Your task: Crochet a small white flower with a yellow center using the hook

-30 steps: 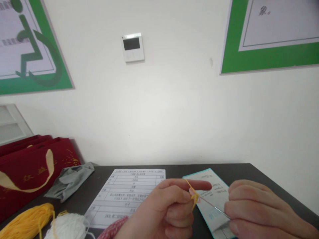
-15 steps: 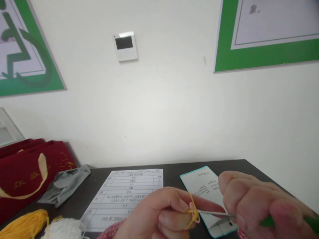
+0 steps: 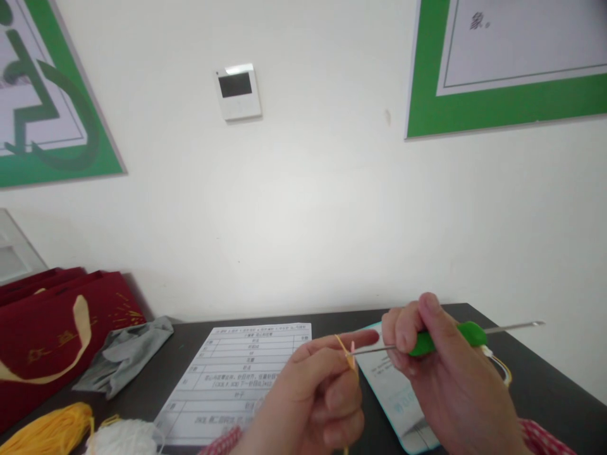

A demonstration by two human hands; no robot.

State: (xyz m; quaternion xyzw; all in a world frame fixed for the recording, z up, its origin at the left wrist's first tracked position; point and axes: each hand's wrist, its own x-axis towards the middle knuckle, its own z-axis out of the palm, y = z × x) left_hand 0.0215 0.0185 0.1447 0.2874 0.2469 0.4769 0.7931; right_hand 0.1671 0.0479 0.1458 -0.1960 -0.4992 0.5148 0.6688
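Note:
My left hand (image 3: 327,392) pinches a small piece of yellow crochet (image 3: 351,360) between thumb and fingers, its index finger stretched out to the right with yellow yarn over it. A small pink piece, perhaps a stitch marker, shows at the crochet. In my right hand (image 3: 450,373) is a double-ended crochet hook (image 3: 427,341) with a green handle. One metal end reaches left to the yellow crochet; the other sticks out to the right. Whether the hook's tip is inside a loop is too small to tell.
Printed sheet (image 3: 227,379) and teal-edged card (image 3: 398,404) lie on the dark table (image 3: 535,373). At left are yellow yarn (image 3: 52,430), white yarn (image 3: 123,436), a grey cloth (image 3: 128,354) and red gift bags (image 3: 38,328). A white wall rises behind.
My right hand has turned over and moved up and left, baring the green handle and the hook's far end. My left hand has risen slightly with the crochet.

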